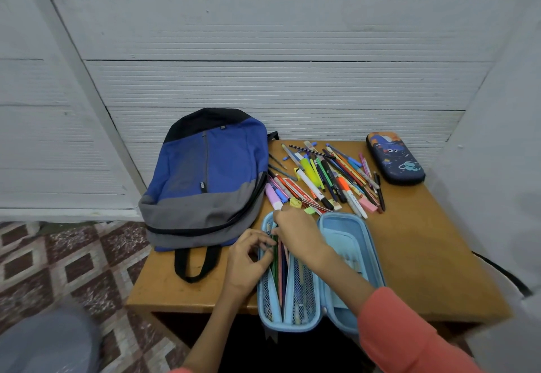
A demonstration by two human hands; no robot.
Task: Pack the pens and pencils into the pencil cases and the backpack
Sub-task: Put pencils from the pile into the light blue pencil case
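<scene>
Head view: the open blue case (336,227) lies at 6 o'clock on the table (424,255), spread flat so both halves take stock. The left hand (251,258) curls its fingers narrow on the case's left mesh edge, probably steadying it. The right hand (295,232) reaches across, bent over the pencils (279,267) inside; its grip I cannot tell. The loose pens (322,179) wait at 12 o'clock, the backpack (205,176) at 10, the dark case (395,157) shut at 2

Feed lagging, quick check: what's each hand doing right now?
Left hand: pinches pencils in the blue case.
Right hand: over same pencils; grip cannot be told.
</scene>
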